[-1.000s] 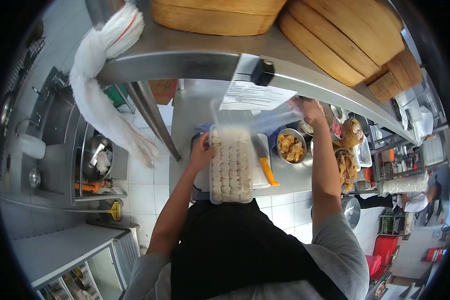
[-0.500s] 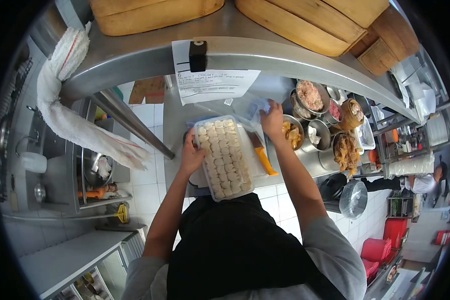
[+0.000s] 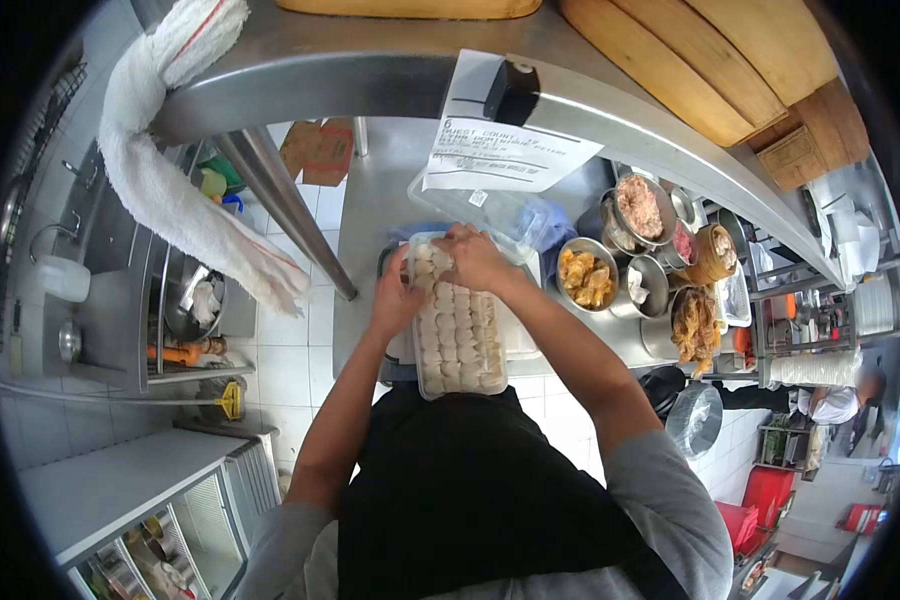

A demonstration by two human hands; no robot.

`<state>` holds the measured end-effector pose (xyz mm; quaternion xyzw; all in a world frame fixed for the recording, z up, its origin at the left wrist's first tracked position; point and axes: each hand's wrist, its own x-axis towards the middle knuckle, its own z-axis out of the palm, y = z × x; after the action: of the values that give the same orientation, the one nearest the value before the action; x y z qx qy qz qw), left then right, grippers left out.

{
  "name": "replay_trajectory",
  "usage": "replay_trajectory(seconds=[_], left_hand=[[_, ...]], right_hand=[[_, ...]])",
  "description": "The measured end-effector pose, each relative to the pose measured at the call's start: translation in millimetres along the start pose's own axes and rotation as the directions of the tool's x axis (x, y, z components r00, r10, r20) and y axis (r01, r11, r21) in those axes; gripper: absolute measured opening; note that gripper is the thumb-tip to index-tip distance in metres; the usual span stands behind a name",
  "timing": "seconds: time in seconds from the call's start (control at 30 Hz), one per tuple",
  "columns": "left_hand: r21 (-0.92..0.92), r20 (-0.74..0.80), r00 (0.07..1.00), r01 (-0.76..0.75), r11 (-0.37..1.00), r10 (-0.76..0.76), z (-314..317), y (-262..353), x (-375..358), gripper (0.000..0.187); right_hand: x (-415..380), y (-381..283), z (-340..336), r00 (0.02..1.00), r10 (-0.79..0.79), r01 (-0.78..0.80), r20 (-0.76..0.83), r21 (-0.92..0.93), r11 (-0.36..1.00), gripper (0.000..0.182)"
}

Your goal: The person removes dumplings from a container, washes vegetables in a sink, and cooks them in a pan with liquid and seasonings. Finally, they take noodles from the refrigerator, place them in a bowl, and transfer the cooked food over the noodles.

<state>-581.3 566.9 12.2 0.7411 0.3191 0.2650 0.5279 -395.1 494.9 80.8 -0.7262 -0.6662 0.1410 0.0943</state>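
Observation:
A clear plastic container (image 3: pixel 459 392) packed with rows of pale dumplings (image 3: pixel 458 325) stands in front of my apron, over the counter edge. My left hand (image 3: pixel 398 302) grips its left side near the far end, thumb toward the dumplings. My right hand (image 3: pixel 472 262) reaches across the container's far end, fingers bent down over the dumplings there. Whether a dumpling is between those fingers is hidden. Beyond the container lies a clear plastic lid (image 3: pixel 435 205), with crumpled bluish plastic (image 3: pixel 548 222) to its right.
Metal bowls with yellowish-brown pieces (image 3: pixel 585 278) and minced meat (image 3: pixel 638 208) stand at the right, near a pot of brown food (image 3: pixel 698 325). A steel shelf (image 3: pixel 370 85) carrying a printed order slip (image 3: pixel 510 150) crosses above. A towel (image 3: pixel 160 190) hangs left. Another person (image 3: pixel 835 403) is far right.
My right hand has moved left from the clear plastic onto the container's far end. My left hand has shifted slightly over its rim. My right forearm now covers where the yellow-handled knife showed.

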Motion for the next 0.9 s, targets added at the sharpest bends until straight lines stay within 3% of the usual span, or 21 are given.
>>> replay_trajectory(seconds=[0.03, 0.1, 0.23, 0.27, 0.3, 0.33, 0.37, 0.4, 0.53, 0.6, 0.63, 0.67, 0.7, 0.73, 0.77, 0.83, 0.87, 0.9], left_hand=[[-0.051, 0.036, 0.999, 0.006, 0.999, -0.005, -3, 0, 0, 0.078], [-0.017, 0.015, 0.999, 0.030, 0.999, -0.030, -4, -3, -4, 0.071], [0.064, -0.027, 0.993, 0.114, 0.991, -0.112, 10, -19, -14, 0.055], [0.056, -0.015, 0.993, 0.116, 0.992, -0.115, 16, -22, -16, 0.055], [0.092, -0.104, 0.992, 0.076, 0.993, -0.066, 21, -25, -19, 0.051], [0.131, -0.190, 0.982, 0.038, 0.991, -0.013, 27, -27, -22, 0.047], [0.124, -0.175, 0.985, 0.034, 0.992, -0.012, 29, -29, -26, 0.047], [0.061, -0.225, 0.974, 0.028, 0.998, -0.013, 30, -34, -30, 0.046], [-0.140, -0.293, 0.954, 0.027, 0.990, -0.067, 26, -22, -60, 0.043], [-0.630, -0.180, 0.882, 0.238, 0.739, -0.436, 32, 4, -86, 0.038], [-0.573, -0.053, 0.843, 0.414, 0.707, -0.536, 23, 10, -95, 0.033], [-0.487, 0.058, 0.772, 0.575, 0.657, -0.633, 11, 13, -104, 0.029], [-0.242, 0.137, 0.801, 0.598, 0.764, -0.583, -5, 9, -115, 0.024], [0.014, 0.221, 0.809, 0.555, 0.832, -0.544, -19, 7, -123, 0.021], [0.034, 0.234, 0.813, 0.541, 0.841, -0.533, -30, 16, -125, 0.021], [0.125, 0.373, 0.791, 0.475, 0.871, -0.485, -49, 36, -126, 0.022], [0.067, 0.283, 0.894, 0.344, 0.937, -0.348, -50, 39, -122, 0.021], [0.207, 0.193, 0.981, -0.030, 0.978, -0.011, -46, 64, -107, 0.016]], right_hand=[[-2, 1, 5, 1.000, -0.001, 0.001, 0.006, 0.004, 1.000, 0.054], [-8, 3, 13, 0.983, -0.128, 0.137, -0.131, 0.062, 0.989, 0.045], [-58, -5, 10, 0.973, -0.150, 0.185, -0.176, 0.206, 0.961, 0.033], [-76, -5, 6, 0.981, -0.031, 0.076, -0.194, 0.226, 0.971, 0.030], [-95, -5, 5, 0.973, 0.091, -0.037, -0.211, 0.246, 0.969, 0.027], [-115, -1, 6, 0.972, 0.107, -0.055, -0.208, 0.242, 0.969, 0.027], [-136, 3, 8, 0.953, 0.234, -0.170, -0.192, 0.301, 0.938, 0.027], [-154, 6, 12, 0.918, 0.357, -0.278, -0.174, 0.360, 0.891, 0.028], [-222, -1, 32, 0.817, 0.563, -0.450, -0.124, 0.472, 0.758, 0.036], [-239, -7, 46, 0.719, 0.695, -0.506, 0.003, 0.687, 0.521, 0.048], [-241, -10, 51, 0.697, 0.717, -0.505, -0.009, 0.703, 0.500, 0.048], [-239, -14, 56, 0.661, 0.749, -0.481, 0.044, 0.791, 0.379, 0.051], [-236, -16, 60, 0.634, 0.767, -0.442, 0.098, 0.860, 0.256, 0.055], [-232, -12, 69, 0.641, 0.767, -0.404, 0.002, 0.851, 0.336, 0.056], [-225, -10, 71, 0.626, 0.779, -0.392, -0.008, 0.861, 0.324, 0.056], [-209, -3, 73, 0.650, 0.758, -0.308, -0.054, 0.893, 0.328, 0.056], [-201, 2, 82, 0.620, 0.772, -0.295, -0.139, 0.871, 0.393, 0.052], [-196, 11, 86, 0.618, 0.773, -0.283, -0.143, 0.877, 0.389, 0.052]])
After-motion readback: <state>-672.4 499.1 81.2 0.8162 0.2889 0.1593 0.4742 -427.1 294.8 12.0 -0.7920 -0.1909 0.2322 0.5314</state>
